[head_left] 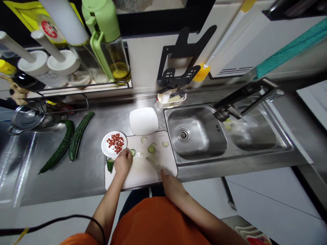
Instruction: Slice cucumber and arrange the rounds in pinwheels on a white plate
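My left hand (123, 163) is closed, its fingers curled down at the left side of a white cutting board (143, 177). A pale green cut face of cucumber (132, 152) shows at its fingertips; the hand hides the rest. Just left of the hand is a dark green cucumber chunk (110, 165). My right hand (171, 184) grips a knife (153, 164) at the board's right side, its blade pointing up and left, apart from the cucumber. Several thin cucumber slices (151, 149) lie scattered across the upper board.
A white plate of chopped red bits (114, 144) touches the board's left corner; a white square plate (143, 121) lies behind. Two whole cucumbers (79, 136) rest left, near a lidded pot (29, 115). A sink (196, 132) with a faucet (240, 98) is right. Oil bottles (112, 51) stand above.
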